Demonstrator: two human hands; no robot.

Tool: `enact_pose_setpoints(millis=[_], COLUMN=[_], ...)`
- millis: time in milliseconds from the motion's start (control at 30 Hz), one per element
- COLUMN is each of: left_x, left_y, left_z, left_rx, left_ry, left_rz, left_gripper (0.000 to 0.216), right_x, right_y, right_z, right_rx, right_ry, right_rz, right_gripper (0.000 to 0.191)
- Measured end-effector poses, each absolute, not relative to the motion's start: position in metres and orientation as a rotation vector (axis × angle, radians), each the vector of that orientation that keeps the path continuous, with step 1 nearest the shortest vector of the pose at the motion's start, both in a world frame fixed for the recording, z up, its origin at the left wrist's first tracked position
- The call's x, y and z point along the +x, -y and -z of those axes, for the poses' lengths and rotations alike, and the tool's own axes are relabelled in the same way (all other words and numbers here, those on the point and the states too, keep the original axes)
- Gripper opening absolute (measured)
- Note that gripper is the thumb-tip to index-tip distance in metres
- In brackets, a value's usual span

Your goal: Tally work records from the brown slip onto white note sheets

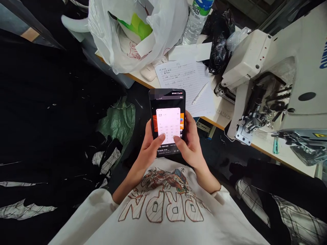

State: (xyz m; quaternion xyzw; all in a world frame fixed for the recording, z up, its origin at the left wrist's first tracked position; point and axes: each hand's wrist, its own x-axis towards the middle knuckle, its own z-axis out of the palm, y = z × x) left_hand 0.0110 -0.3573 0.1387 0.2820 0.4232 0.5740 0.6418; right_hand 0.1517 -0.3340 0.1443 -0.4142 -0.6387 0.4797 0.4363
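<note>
A black smartphone (167, 102) with a lit keypad screen is upright in front of my chest. My left hand (149, 144) wraps its left edge, thumb lying on the screen. My right hand (190, 141) grips the right edge, its thumb also on the lower screen. Both hands are closed round the phone. Below them is my white printed T-shirt (163, 207).
A work table (268, 146) carries a handwritten sheet (184, 80) with a pen (200, 93), a white plastic bag (135, 30), a water bottle (196, 18), a black bag (219, 47) and a white sewing machine (276, 75). Dark and checked fabric (51, 136) lies around.
</note>
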Motion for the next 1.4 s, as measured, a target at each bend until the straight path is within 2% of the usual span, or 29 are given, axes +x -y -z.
enact_pose_setpoints(millis=[367, 667, 1400], left_x=[0.011, 0.012, 0.008], left_y=[0.353, 0.358, 0.355], left_z=[-0.130, -0.146, -0.127], left_rx=[0.640, 0.551, 0.746], left_ry=[-0.962, -0.952, -1.002], left_rz=[-1.417, -1.365, -1.275], left_gripper=[0.048, 0.046, 0.053], right_x=[0.150, 0.159, 0.161], right_y=[0.330, 0.335, 0.334], right_z=[-0.151, -0.144, -0.138], right_rx=[-1.058, -0.989, -1.098], right_ry=[1.751, 1.655, 1.597], right_rz=[-1.123, -1.234, -1.253], right_gripper=[0.092, 0.071, 0.077])
